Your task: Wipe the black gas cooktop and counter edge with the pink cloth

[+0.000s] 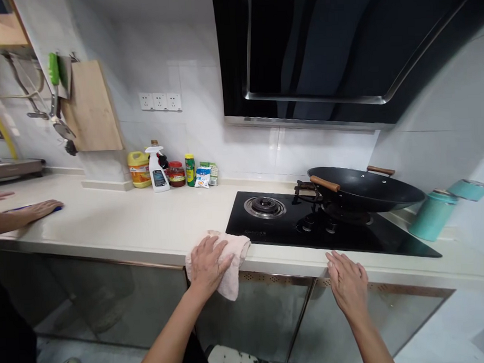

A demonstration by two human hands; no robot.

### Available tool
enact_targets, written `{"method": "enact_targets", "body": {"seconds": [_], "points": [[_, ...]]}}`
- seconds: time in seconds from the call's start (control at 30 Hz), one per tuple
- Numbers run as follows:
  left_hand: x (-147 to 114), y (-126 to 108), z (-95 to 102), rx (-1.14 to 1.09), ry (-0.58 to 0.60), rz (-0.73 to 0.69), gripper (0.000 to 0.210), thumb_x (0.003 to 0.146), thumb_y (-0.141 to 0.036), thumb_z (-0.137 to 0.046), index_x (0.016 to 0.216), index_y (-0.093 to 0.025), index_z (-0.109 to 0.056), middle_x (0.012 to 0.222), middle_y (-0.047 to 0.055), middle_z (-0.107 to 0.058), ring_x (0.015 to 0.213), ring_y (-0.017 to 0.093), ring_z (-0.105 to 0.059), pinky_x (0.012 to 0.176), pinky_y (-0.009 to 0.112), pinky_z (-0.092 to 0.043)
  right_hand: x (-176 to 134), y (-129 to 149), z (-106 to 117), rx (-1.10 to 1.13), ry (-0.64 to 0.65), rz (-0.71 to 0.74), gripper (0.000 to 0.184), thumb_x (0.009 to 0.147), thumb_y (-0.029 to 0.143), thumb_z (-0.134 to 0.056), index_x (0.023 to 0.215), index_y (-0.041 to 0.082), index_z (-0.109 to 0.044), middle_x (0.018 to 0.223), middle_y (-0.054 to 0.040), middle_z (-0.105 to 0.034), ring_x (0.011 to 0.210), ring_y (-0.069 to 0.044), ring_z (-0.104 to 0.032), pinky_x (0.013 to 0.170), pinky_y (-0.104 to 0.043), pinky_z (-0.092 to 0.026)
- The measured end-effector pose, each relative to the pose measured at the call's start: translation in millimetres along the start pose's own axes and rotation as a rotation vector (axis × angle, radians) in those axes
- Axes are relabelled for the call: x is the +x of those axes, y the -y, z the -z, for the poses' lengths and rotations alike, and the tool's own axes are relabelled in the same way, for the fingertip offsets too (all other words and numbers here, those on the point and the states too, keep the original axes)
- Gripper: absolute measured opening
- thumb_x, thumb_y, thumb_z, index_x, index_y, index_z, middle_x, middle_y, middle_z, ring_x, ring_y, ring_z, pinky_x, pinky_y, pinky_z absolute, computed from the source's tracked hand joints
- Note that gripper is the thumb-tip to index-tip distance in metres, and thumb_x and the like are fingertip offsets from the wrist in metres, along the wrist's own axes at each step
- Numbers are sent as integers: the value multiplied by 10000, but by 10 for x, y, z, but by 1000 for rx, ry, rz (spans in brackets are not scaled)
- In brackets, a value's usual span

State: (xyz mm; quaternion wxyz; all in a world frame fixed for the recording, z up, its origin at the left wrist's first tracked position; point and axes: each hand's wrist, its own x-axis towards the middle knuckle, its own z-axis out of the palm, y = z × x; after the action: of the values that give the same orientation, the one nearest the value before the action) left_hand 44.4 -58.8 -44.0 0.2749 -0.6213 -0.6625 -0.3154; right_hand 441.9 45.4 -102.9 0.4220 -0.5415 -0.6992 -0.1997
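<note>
The left hand (207, 261) lies spread over a pale pink cloth (230, 284) draped over the front edge of the table (108, 212), while the right hand (349, 282), loosely open and holding nothing, rests by the black hob (277, 231). A wok (369, 190) covers the hob's right burner, near a teal canister (432, 220). Leftward, a spray bottle (158, 174) stands near the wall, and a co-worker's hand (43, 209) presses a blue cloth (57, 208).

A white tiled wall (202, 111), shiny with patches of light, rises behind the back edge of the worktop (108, 218); grey cupboards (266, 307) stand under the front edge, above a pale floor (105, 361).
</note>
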Motion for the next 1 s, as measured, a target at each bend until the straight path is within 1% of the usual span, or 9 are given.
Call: {"method": "enact_targets", "body": {"seconds": [0.1,0.17,0.33,0.5,0.63,0.73,0.87,0.93,1.0], "points": [[-9,-245,-70,4,-3,118,345,963,-449,-540,1196,-287,-735,1348,111,-649,1310,393,-494,1026,607,-400,-5,7,-32,2,-25,-16,524,1043,439,-280,1231,204,-709,1332,-84,-684,1297,-264,-545,1172,-504,-250],[-33,-492,-161,-9,20,119,360,939,-473,-565,1214,-310,-730,1361,109,-644,1317,426,-477,995,648,-409,-11,12,-54,1,-33,-37,525,1038,430,-276,1218,203,-713,1326,-89,-686,1297,-269,-543,1172,-514,-249],[-38,-1173,-372,-123,136,-53,490,888,-565,-614,1325,-348,-659,1402,114,-612,1358,444,-436,1022,670,-402,-22,-7,-65,3,-6,-32,530,1028,441,-272,1241,212,-699,1348,-91,-671,1299,-272,-540,1164,-522,-254],[156,-1862,-452,-215,291,-257,635,915,-660,-517,1427,-288,-566,1404,174,-580,1350,446,-423,1026,657,-384,-18,-50,-44,-5,3,-23,545,1025,451,-266,1230,201,-704,1320,-104,-685,1269,-283,-560,1149,-525,-265],[324,-2159,-433,-240,374,-328,646,913,-680,-499,1394,-261,-600,1359,209,-588,1337,427,-439,1024,590,-377,-20,-85,-46,3,27,-18,560,1010,438,-254,1241,181,-694,1305,-127,-687,1261,-297,-561,1139,-540,-275],[384,-2106,-346,-311,417,-358,645,908,-671,-524,1411,-271,-583,1387,174,-583,1369,422,-416,1066,586,-356,-23,-141,-66,12,47,-17,567,999,443,-246,1232,188,-696,1314,-130,-681,1263,-306,-559,1136,-548,-275],[436,-1733,-166,-532,442,-382,597,947,-618,-519,1471,-333,-501,1418,61,-611,1319,311,-506,1053,482,-413,11,-256,-73,89,140,-55,570,983,516,-261,1203,233,-704,1332,-108,-675,1255,-317,-566,1133,-566,-275],[464,-1422,-88,-587,349,-277,502,984,-528,-507,1441,-321,-532,1393,38,-643,1264,240,-564,1021,413,-437,63,-270,-22,161,170,-111,594,976,568,-268,1196,228,-703,1305,-119,-685,1236,-326,-576,1120,-565,-299],[478,-1031,-42,-517,188,-137,395,991,-420,-518,1351,-293,-617,1345,49,-677,1242,227,-587,1021,412,-426,144,-206,80,221,144,-163,635,969,615,-282,1212,196,-692,1295,-153,-679,1233,-337,-574,1095,-540,-344]]}}
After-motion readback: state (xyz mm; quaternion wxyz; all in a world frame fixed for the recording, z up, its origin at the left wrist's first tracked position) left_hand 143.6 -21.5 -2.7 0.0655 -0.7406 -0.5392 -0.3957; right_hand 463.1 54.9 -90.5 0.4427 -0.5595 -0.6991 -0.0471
